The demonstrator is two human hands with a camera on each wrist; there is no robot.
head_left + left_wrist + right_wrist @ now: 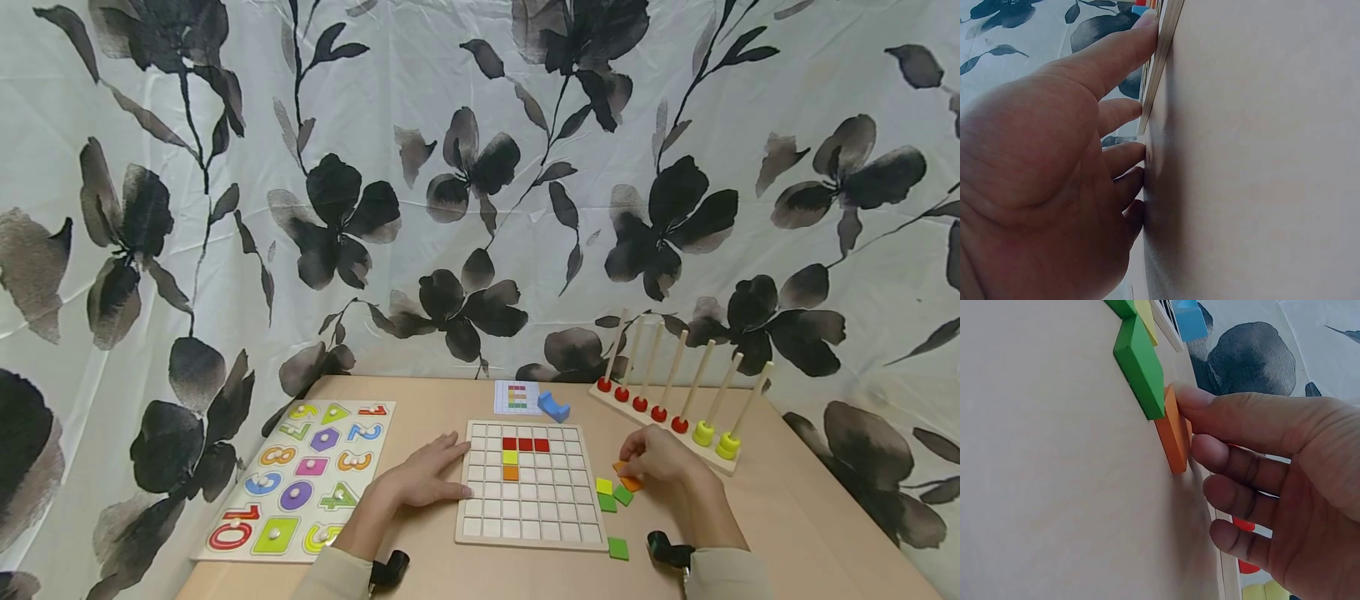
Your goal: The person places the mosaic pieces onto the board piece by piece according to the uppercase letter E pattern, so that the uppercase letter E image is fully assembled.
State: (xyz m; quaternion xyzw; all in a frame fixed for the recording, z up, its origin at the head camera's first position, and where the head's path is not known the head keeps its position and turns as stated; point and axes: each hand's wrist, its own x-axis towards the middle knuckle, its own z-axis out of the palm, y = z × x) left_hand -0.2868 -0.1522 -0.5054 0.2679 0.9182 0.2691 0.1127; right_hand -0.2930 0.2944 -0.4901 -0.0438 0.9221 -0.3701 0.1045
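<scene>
A white gridded board [532, 517] in a wooden frame lies in the middle, with three red tiles [526, 445] in a row and a yellow tile [510, 457] above an orange tile [511, 473]. My left hand [426, 473] rests at its left edge, thumb and fingertips touching the frame, fingers extended. Right of the board, my right hand [660, 457] pinches a loose orange tile [1172, 437] between thumb and index finger, low over the table. Beside it lie loose green tiles [623, 495] and a yellow tile [603, 485]. Another green tile [618, 548] sits nearer me.
A number puzzle board [300, 475] lies on the left. Behind the grid are a pattern card [516, 397] and a blue curved block [553, 407]. At the back right stands a peg rack [645, 412] with red and yellow beads. A floral cloth [480, 208] hangs behind the table.
</scene>
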